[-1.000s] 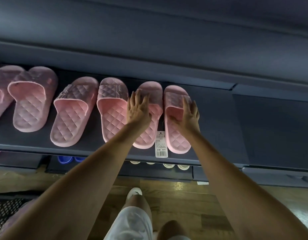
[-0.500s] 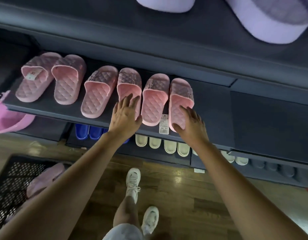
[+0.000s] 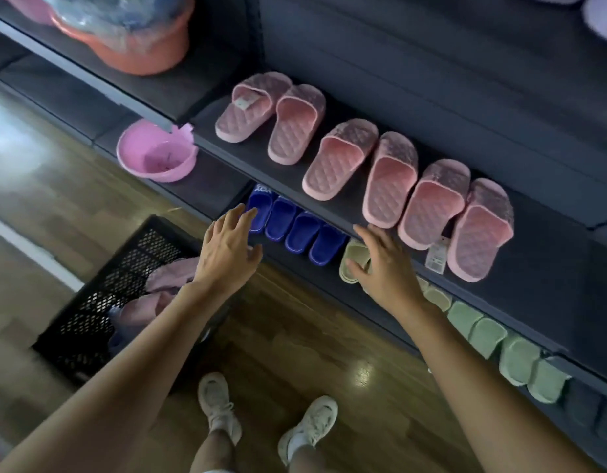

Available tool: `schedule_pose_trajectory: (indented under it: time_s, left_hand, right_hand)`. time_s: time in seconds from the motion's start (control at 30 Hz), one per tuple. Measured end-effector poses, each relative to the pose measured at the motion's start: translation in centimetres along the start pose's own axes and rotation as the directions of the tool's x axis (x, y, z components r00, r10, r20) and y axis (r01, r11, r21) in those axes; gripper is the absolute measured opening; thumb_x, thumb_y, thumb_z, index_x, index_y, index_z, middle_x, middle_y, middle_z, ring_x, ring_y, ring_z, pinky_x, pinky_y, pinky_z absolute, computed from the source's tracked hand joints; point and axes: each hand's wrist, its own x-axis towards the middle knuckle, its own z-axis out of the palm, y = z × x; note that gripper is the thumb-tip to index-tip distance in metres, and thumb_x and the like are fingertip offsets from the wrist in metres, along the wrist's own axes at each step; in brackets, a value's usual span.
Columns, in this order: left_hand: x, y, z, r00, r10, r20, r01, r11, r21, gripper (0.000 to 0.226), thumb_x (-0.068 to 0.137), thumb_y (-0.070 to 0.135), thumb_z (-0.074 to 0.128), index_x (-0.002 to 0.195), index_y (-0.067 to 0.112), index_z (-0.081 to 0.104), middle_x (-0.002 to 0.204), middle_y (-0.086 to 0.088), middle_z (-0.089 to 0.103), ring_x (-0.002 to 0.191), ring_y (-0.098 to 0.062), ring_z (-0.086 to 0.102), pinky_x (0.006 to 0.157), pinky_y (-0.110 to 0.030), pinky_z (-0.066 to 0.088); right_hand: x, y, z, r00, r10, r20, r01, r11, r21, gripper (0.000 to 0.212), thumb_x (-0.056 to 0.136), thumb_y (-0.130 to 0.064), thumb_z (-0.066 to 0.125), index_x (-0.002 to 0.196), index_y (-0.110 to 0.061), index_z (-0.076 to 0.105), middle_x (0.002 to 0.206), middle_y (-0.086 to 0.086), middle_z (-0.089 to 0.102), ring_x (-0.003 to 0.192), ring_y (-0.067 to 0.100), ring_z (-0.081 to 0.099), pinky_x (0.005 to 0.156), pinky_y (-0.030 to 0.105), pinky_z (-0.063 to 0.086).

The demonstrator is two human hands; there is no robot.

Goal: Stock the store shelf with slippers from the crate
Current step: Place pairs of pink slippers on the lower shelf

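Several pink quilted slippers (image 3: 387,179) lie in a row on the dark shelf (image 3: 520,268), toes toward the back; one at the right end has a paper tag hanging over the shelf edge. My left hand (image 3: 227,249) hovers empty with spread fingers above the floor, between the shelf and the black mesh crate (image 3: 104,302). My right hand (image 3: 380,264) hangs empty with relaxed fingers just below the shelf's front edge. More pink slippers (image 3: 169,281) lie inside the crate, partly hidden by my left forearm.
Blue slippers (image 3: 295,230) and pale green slippers (image 3: 499,343) line the bottom shelf. A pink basin (image 3: 155,151) sits on a lower left shelf, an orange basin (image 3: 131,39) above it. My white shoes (image 3: 261,414) stand on the wooden floor.
Both hands have left the pink slippers and drawn back off the shelf toward me. My view has swung left and down, bringing the crate and the floor into sight.
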Motion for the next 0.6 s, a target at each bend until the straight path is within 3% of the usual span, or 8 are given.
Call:
schedule_pose_trajectory:
  time_s: [0.3, 0.6]
  left_hand:
    - [-4.4, -15.9, -4.3, 0.978, -0.201, -0.049, 0.201, 0.980, -0.015, 0.063, 0.087, 0.022, 0.055, 0.144, 0.017, 0.028, 0.151, -0.006, 0.024, 0.137, -0.027, 0.024, 0.113, -0.040, 0.018]
    - [-11.0, -30.0, -6.7, 0.904, -0.418, -0.093, 0.409, 0.907, -0.103, 0.054, 0.085, 0.025, 0.060, 0.135, 0.012, 0.043, 0.143, -0.012, 0.040, 0.127, -0.034, 0.042, 0.105, -0.046, 0.032]
  right_hand:
    - [4.6, -15.3, 6.8, 0.970, -0.189, 0.152, 0.204, 0.974, -0.096, 0.060, 0.091, -0.036, 0.052, 0.144, -0.019, 0.029, 0.152, 0.008, 0.026, 0.140, 0.025, 0.021, 0.113, 0.039, 0.019]
    - [8.7, -28.4, 14.4, 0.902, -0.284, 0.326, 0.353, 0.919, -0.176, 0.060, 0.094, -0.039, 0.046, 0.146, -0.024, 0.022, 0.154, 0.005, 0.021, 0.142, 0.022, 0.016, 0.114, 0.038, 0.016]
